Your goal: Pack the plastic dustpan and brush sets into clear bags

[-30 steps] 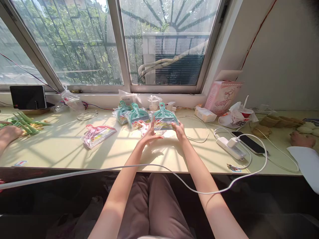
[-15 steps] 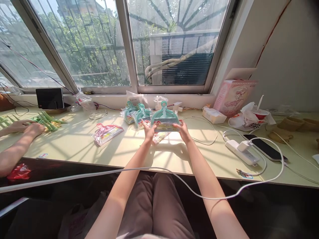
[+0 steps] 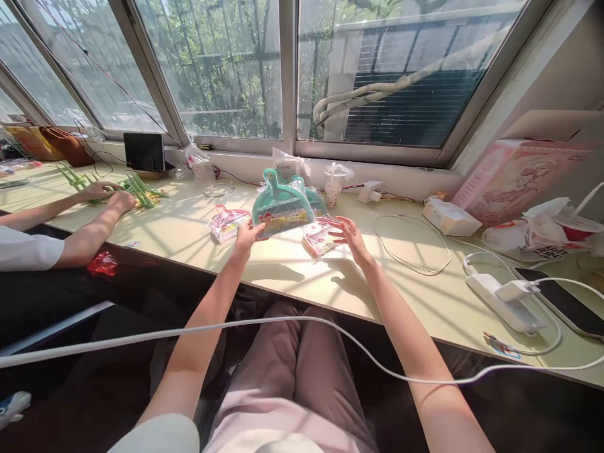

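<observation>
Green dustpan (image 3: pixel 279 200) is pinched at one corner by left hand (image 3: pixel 248 238), right hand (image 3: pixel 353 239) spread

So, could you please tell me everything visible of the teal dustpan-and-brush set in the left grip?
The teal dustpan-and-brush set looks plastic, with a looped handle uppermost, a broad rounded pan, greyish bristles and a colourful printed strip. Clear film seems to wrap it. It tilts left, apparently raised off the table, in front of another teal set. The left grip holds its lower left corner; the right grip is apart.
</observation>
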A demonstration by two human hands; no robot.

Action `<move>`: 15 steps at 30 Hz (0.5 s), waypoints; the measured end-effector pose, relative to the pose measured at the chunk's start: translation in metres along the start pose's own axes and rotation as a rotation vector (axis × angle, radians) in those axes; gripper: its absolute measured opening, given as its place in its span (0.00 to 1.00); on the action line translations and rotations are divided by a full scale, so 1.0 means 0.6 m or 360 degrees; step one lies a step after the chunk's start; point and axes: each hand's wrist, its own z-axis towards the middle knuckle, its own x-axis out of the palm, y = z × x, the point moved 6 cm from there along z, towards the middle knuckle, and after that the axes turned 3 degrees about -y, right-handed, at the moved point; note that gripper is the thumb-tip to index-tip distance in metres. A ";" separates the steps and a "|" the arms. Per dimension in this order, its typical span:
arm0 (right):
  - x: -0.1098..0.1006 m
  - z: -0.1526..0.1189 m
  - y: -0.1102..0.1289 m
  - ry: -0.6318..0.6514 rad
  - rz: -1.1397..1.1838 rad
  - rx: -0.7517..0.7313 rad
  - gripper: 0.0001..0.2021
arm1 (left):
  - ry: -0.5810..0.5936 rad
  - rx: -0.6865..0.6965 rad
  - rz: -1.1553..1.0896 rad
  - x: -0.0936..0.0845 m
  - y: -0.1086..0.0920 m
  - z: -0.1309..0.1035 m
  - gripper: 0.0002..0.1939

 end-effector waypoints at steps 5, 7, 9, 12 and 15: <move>-0.036 0.016 -0.013 -0.0170 -0.0102 -0.0023 0.32 | -0.0553 -0.0187 0.0330 -0.165 0.017 0.052 0.13; -0.044 0.021 -0.015 -0.0233 -0.0109 -0.0047 0.31 | -0.0615 -0.0215 0.0554 -0.196 0.024 0.063 0.11; -0.047 0.023 -0.018 -0.0289 -0.0153 -0.0065 0.30 | -0.0639 -0.0220 0.0735 -0.210 0.027 0.069 0.09; -0.057 0.023 -0.021 -0.0419 -0.0339 -0.0094 0.26 | -0.0745 -0.0177 0.1004 -0.217 0.023 0.072 0.07; -0.072 0.020 -0.022 -0.0561 -0.0667 -0.0107 0.19 | -0.0919 -0.0032 0.1445 -0.214 0.015 0.077 0.14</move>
